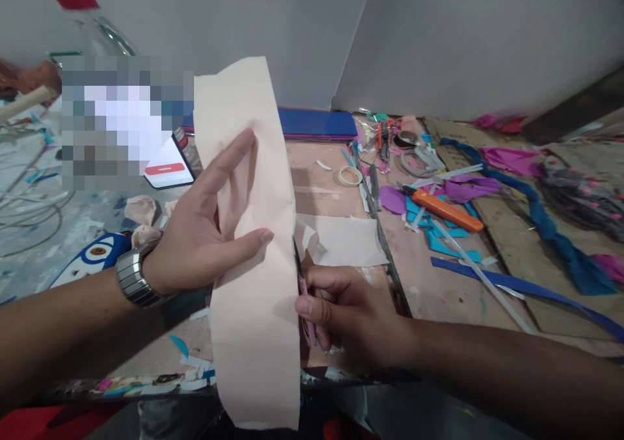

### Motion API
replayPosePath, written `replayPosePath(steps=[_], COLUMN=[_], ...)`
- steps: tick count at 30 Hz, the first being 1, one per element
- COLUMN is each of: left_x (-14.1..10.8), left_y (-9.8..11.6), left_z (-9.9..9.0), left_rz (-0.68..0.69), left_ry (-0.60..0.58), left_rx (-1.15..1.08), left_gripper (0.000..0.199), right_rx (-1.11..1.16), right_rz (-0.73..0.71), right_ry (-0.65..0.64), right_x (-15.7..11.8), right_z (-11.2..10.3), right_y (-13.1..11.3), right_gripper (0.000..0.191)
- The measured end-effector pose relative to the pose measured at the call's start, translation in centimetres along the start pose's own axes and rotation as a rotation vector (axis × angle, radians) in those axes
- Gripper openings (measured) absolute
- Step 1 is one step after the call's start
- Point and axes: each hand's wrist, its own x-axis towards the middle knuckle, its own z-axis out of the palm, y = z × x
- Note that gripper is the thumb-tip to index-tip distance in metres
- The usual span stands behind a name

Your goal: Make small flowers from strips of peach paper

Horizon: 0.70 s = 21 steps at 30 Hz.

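left hand point(188, 245) grips cream strip point(258, 323) | long axis near-upright, top leaning left | right hand point(358, 313) grips scissors point(309, 328)

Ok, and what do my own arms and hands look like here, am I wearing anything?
Your left hand and right hand have no gloves or visible rings. A wide silver metal band with flat links circles the left wrist; no dial shows. Your left forearm and right forearm show no sleeves.
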Motion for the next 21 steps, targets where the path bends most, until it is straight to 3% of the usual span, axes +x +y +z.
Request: replayPosePath(steps=[21], left_x=[-0.16], left_y=[0.34], left_z=[0.04], left_rz=[0.021], left_ry=[-0.038], left_rx=[-0.019], left_gripper=[0.102], right_rx=[0.018], right_rz=[-0.004], right_ry=[0.050], right_x=[0.21], right_z=[-0.05], right_y=[0.25], right_gripper=[0.049])
